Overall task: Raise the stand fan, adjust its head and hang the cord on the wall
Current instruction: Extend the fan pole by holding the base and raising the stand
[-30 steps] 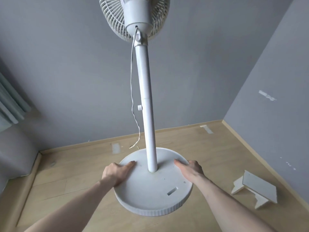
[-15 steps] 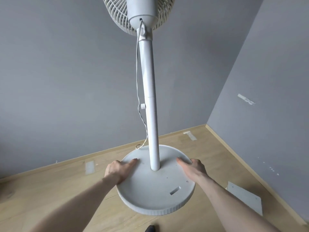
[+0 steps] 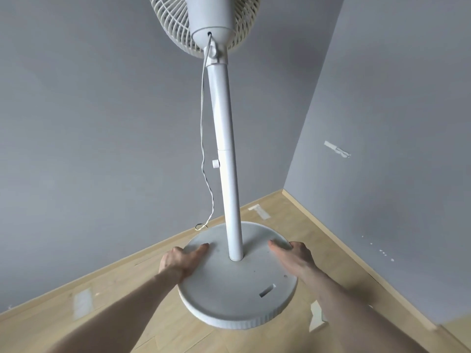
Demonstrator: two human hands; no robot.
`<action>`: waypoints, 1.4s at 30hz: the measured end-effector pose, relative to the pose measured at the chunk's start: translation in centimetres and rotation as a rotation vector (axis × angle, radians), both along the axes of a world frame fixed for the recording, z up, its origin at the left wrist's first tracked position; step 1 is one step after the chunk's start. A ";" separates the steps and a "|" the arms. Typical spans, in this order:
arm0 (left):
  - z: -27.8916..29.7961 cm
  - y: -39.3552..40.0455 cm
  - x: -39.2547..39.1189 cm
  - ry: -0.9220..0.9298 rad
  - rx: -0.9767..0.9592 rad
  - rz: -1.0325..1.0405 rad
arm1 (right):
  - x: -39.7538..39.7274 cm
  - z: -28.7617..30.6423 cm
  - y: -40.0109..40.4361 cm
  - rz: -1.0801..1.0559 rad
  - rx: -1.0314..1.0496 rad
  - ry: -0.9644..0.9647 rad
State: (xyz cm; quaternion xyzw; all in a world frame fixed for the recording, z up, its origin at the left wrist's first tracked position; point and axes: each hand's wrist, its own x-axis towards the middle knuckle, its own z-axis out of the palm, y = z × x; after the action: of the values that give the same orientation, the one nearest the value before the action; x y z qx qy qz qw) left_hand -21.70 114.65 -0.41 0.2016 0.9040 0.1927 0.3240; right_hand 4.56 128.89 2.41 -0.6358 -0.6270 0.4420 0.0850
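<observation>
A white stand fan stands upright in front of me. Its round base (image 3: 229, 307) is at the lower middle, its pole (image 3: 225, 154) rises from the centre, and its caged head (image 3: 204, 19) is cut off by the top edge. A small knob (image 3: 216, 163) sticks out on the pole's left side. A thin white cord (image 3: 204, 138) hangs from the head down to the floor behind the base. My left hand (image 3: 179, 259) grips the base's left rim, thumb on top. My right hand (image 3: 295, 256) grips the right rim the same way.
Grey walls meet in a corner at the right. A strip of tape (image 3: 336, 149) sticks to the right wall. The wooden floor (image 3: 122, 296) carries tape patches, and a white scrap (image 3: 316, 317) lies by my right forearm.
The view has swung right and closer to the corner. Both hands keep hold of the base rim, and the fan stays upright between them. The white board on the floor has gone mostly out of view.
</observation>
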 end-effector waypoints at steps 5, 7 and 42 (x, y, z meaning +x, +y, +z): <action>-0.6 7.8 2.1 0.002 0.002 0.015 | 1.6 -0.4 8.2 0.046 0.012 -0.023; -1.0 11.2 3.3 -0.008 0.004 0.030 | 2.5 -0.4 12.1 0.070 0.019 -0.025; -7.5 52.9 1.9 -0.091 -0.004 0.193 | -1.6 -3.0 57.5 0.166 -0.018 -0.090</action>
State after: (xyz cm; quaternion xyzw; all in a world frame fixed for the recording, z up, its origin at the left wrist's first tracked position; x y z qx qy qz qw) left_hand -19.83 167.58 -7.89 0.1037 0.9040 0.2301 0.3452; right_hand 2.95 186.34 -0.61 -0.6016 -0.6767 0.4241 0.0140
